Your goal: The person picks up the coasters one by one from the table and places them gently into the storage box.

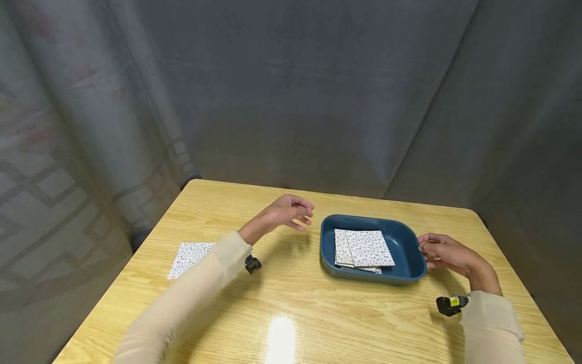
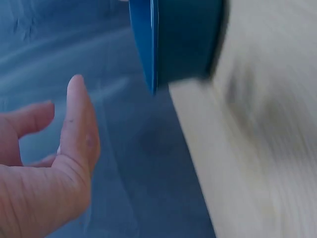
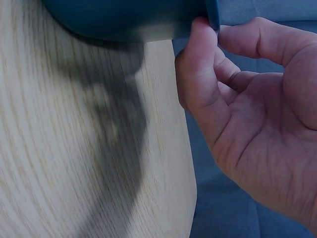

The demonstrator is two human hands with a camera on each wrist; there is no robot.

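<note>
A dark blue, round-cornered tray stands on the right half of the table. Several white squares with a small dark print lie overlapping inside it; whether they are cloth or paper I cannot tell. At the tray's right end my right hand pinches the rim between thumb and finger, as the right wrist view shows up close. My left hand hovers left of the tray, apart from it, fingers loosely bent and holding nothing. Another printed square lies at the table's left, partly hidden by the left sleeve.
The light wood table has a bright glare spot near its front. Grey curtains hang behind and to both sides of it. A small black camera sits at the left wrist, another at the right.
</note>
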